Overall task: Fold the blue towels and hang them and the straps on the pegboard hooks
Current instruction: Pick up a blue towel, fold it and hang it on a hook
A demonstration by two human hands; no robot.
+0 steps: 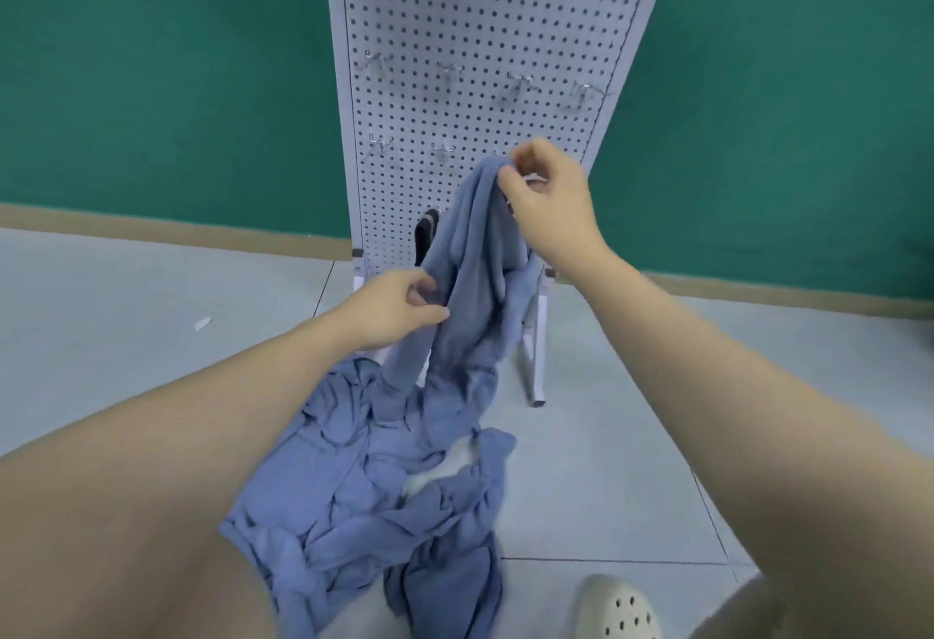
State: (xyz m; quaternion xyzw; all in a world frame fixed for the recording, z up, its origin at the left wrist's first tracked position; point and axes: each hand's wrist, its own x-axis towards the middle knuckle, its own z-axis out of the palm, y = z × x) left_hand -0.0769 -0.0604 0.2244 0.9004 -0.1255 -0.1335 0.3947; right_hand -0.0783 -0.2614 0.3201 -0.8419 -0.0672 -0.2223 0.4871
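I pinch one towel by its top edge with my right hand, low in front of the pegboard. Left hand grips its side, likely to spread it for folding. Pile on floor below the pegboard.

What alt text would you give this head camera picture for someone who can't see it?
Two bare hands lift a crumpled blue towel from a blue cloth pile on the floor: right hand pinching its top, left hand gripping lower down, before a white pegboard with metal hooks.
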